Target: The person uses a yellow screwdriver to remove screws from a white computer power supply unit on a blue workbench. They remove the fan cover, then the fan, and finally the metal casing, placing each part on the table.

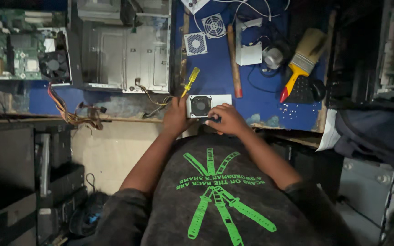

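Observation:
A small grey power supply box (220, 99) with a round fan grille stands at the near edge of the blue workbench (261, 102). My left hand (175, 116) grips its left side. My right hand (226, 119) rests against its front right, fingers curled around a dark tool handle that is mostly hidden. A yellow-handled screwdriver (190, 81) lies just behind my left hand, pointing away.
An open grey computer case (124, 50) and a green motherboard with a black fan (28, 48) sit at the back left, loose wires (76, 114) trailing off the edge. Two white fans (204, 34), a wooden-handled hammer (234, 61) and a paintbrush (301, 61) lie behind. Dark cases stand on the floor at left.

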`<state>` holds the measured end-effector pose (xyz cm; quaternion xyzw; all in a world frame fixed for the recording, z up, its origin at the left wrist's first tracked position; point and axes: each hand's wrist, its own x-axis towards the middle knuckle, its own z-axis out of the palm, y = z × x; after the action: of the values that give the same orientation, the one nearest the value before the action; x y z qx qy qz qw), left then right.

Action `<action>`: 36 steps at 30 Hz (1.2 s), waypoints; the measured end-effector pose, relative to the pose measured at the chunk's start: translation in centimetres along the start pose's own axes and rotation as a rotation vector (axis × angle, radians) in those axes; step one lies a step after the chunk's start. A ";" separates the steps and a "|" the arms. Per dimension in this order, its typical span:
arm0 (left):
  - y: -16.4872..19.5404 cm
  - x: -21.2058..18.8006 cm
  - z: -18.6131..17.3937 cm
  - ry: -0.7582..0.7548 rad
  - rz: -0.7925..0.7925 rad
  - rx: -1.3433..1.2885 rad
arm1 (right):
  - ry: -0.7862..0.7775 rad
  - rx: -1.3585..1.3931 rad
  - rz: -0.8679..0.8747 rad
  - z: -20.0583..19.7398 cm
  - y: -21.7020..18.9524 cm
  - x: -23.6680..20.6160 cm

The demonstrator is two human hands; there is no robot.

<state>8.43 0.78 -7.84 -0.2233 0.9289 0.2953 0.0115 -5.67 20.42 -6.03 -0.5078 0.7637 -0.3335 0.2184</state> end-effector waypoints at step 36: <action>-1.3 2.2 -2.5 -0.251 0.067 -0.082 | 0.028 0.087 0.387 1.5 -5.3 0.1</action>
<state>7.31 -2.44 -6.78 -0.1537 0.9142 0.3588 0.1089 -1.36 18.52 -3.13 -0.3369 0.8348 -0.3251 0.2898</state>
